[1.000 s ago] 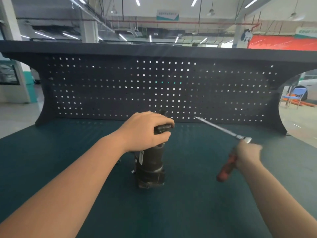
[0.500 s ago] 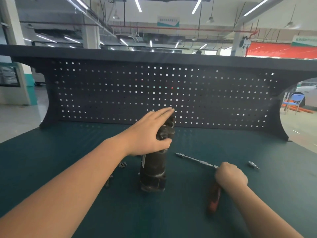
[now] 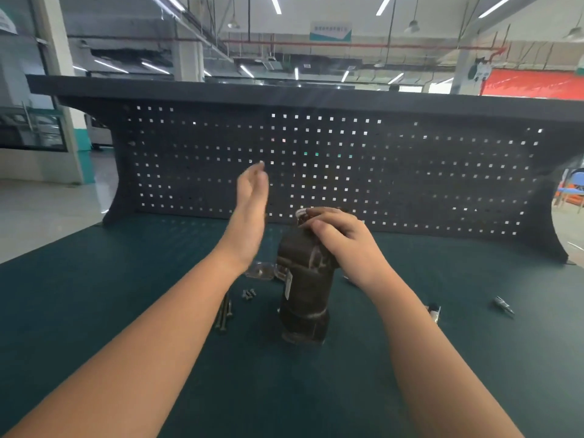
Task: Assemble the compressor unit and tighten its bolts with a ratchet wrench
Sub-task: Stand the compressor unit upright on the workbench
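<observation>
The dark cylindrical compressor unit (image 3: pixel 305 292) stands upright on the green mat in the middle of the bench. My right hand (image 3: pixel 339 238) grips its top end with curled fingers. My left hand (image 3: pixel 251 203) is lifted off the unit to its left, fingers straight and pointing up, holding nothing. Long bolts (image 3: pixel 225 311) and a few short bolts (image 3: pixel 248 293) lie on the mat left of the unit. The ratchet wrench lies behind my right forearm, with only its metal head (image 3: pixel 434 311) showing.
A socket bit (image 3: pixel 503 304) lies at the right. A flat metal plate (image 3: pixel 260 270) lies just behind the unit's left side. A black pegboard (image 3: pixel 410 172) walls off the back of the green mat (image 3: pixel 94 311).
My right hand has laid the wrench down on the mat and moved up onto the top of the compressor. My left hand has let go of the top and lifted away to the left.
</observation>
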A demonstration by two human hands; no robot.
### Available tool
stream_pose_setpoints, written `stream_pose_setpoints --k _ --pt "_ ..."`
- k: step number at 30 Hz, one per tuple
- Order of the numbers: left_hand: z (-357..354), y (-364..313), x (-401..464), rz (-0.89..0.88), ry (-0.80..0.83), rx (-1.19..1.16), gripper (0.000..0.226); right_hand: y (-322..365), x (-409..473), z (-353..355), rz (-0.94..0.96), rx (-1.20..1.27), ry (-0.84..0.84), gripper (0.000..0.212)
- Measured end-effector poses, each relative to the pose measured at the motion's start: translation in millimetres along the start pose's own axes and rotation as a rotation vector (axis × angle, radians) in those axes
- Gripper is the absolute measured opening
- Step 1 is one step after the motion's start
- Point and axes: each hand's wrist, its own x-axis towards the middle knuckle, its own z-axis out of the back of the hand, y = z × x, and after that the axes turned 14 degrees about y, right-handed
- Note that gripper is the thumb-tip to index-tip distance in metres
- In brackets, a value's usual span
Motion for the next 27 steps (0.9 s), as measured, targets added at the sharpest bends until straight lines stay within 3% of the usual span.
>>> stream_pose_setpoints --k 2,5,8,12,19,27 --pt "29 20 4 0.229 -0.155 0.005 0.017 -3 0 1 -0.026 0.016 -0.009 0.024" --pt "63 63 -7 0.702 0.016 0.323 0.012 -4 -1 0 -0.028 0.019 -0.013 0.023" --pt "70 92 -25 0.940 0.164 0.595 0.019 -1 -1 -3 -0.016 0.075 -0.012 0.015" --pt "61 106 -35 0.965 0.240 0.823 0.019 1 0 -4 -0.042 0.133 -0.007 0.019" --pt "45 102 -38 1.045 0.373 0.967 0.040 -3 0 -3 -0.068 0.131 -0.012 0.026" --pt "26 91 -32 1.097 0.488 1.047 0.041 -4 0 -2 0.023 0.040 -0.011 0.030"
